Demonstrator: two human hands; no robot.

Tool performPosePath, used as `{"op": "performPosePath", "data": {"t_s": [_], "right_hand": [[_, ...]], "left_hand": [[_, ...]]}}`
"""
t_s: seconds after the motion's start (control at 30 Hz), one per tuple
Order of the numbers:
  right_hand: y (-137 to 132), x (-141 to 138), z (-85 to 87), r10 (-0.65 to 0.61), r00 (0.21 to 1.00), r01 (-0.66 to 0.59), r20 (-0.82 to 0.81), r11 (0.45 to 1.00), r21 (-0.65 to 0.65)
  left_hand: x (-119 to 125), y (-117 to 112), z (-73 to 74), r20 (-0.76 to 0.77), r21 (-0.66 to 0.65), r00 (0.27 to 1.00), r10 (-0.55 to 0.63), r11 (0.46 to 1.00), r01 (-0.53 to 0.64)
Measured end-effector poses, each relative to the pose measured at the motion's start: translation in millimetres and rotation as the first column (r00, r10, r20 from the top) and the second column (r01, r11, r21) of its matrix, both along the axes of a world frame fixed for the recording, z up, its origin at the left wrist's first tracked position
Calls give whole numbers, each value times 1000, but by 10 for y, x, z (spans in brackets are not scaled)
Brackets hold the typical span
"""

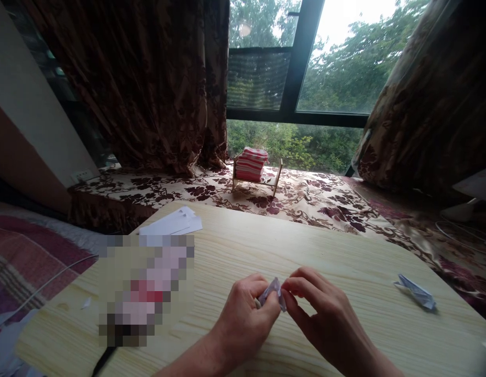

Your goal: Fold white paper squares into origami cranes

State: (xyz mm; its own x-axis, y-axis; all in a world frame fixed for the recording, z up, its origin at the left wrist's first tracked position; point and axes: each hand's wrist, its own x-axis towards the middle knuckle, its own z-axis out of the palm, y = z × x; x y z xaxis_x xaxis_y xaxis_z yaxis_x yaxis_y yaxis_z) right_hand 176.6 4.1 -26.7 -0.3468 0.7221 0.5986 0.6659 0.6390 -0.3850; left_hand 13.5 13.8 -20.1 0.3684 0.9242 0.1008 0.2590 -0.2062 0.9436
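Note:
A small piece of folded paper (272, 287), whitish and creased, is held above the wooden table (235, 243) near its front. My left hand (245, 306) is closed around it, with the thumb pressed on the near side. At the paper's right edge, my right hand (325, 306) has its thumb and index finger drawn together in a pinch. Part of the paper is hidden behind the fingers. Farther right on the tabletop lies a second folded paper piece (418, 293), long and pointed at one end.
White paper strips (170, 222) lie at the table's far left corner. A pixelated object (146, 283) with a black cable (103, 361) covers the left side, beside a paper scrap (86, 302). Beyond, a small wooden stand (275, 183) holds striped cloths (251, 165) on the windowsill.

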Motion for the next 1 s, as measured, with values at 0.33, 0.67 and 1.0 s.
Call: {"op": "performPosePath", "data": {"t_s": [0.33,0.67,1.0], "right_hand": [[-12,-22,-15,-27,999,26,42,999,34],[-18,-34,-36,-71,996,70,56,997,29],[-3,3,4,-65,986,29,-151,974,-225]], "left_hand": [[-8,28,-7,45,-131,999,24,991,-18],[13,7,-14,-32,-28,999,21,999,-22],[0,-1,17,38,-102,999,11,995,-7]]}}
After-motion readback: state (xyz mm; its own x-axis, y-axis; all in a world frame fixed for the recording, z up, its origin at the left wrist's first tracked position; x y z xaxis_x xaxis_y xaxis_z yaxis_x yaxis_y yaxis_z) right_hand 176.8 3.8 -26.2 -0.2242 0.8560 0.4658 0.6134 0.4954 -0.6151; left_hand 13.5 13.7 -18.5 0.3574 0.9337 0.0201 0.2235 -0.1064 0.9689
